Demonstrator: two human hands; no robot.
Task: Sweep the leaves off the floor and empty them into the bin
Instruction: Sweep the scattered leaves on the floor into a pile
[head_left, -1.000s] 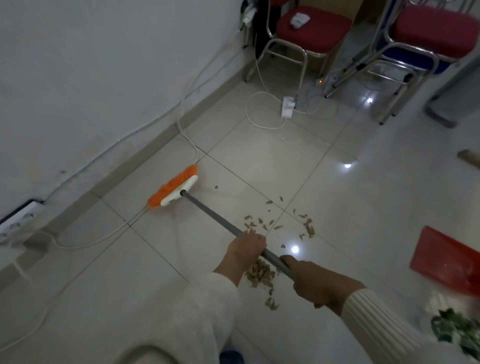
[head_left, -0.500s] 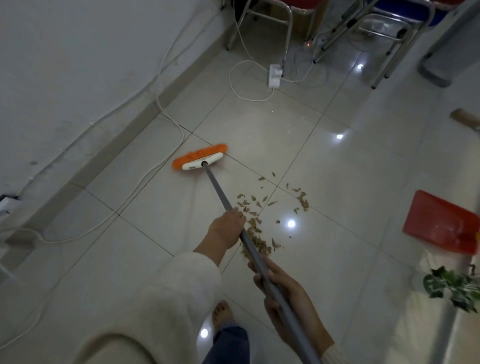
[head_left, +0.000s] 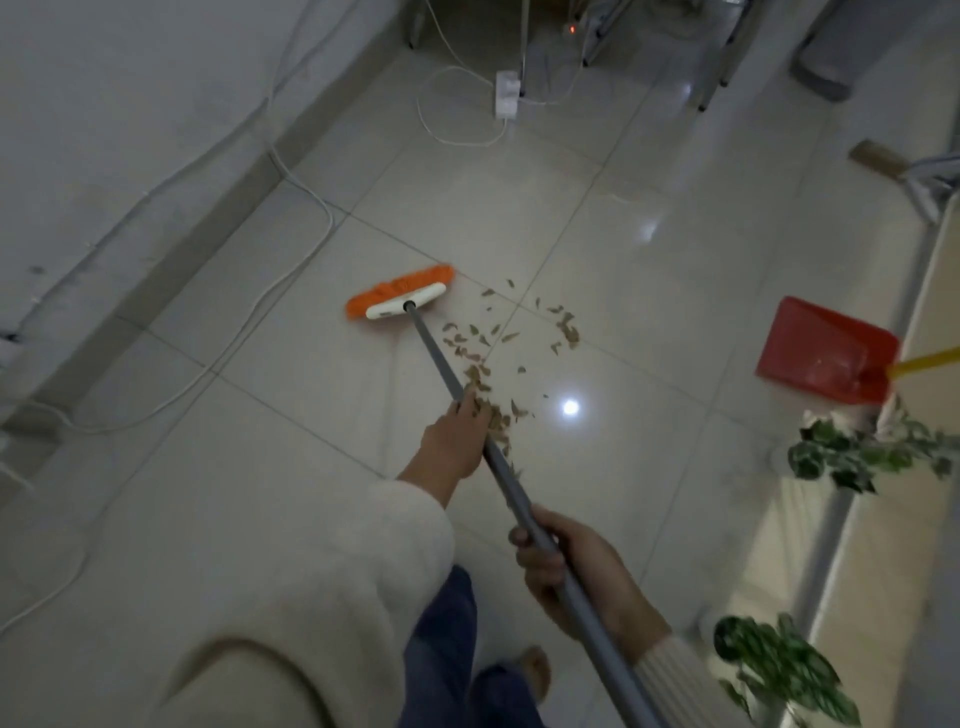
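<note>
I hold a broom by its grey pole (head_left: 441, 358). My left hand (head_left: 454, 441) grips the pole about halfway down, and my right hand (head_left: 571, 569) grips it nearer my body. The orange and white broom head (head_left: 400, 299) rests on the tiled floor, just left of a scatter of dry brown leaves (head_left: 498, 358). The leaves spread from beside the head back to my left hand. A red dustpan (head_left: 826, 351) with a yellow handle lies on the floor to the right, apart from the leaves. No bin shows in the frame.
White cables (head_left: 291, 270) run along the wall base on the left. A white power strip (head_left: 507, 93) lies at the back by metal chair legs (head_left: 711, 78). Green leafy plants (head_left: 852, 457) stand at the right edge. My bare foot (head_left: 532, 670) is below the pole.
The broom head has swung right, from near the wall cable to the edge of the leaves. My right hand has slid back along the pole, and the view has tilted down.
</note>
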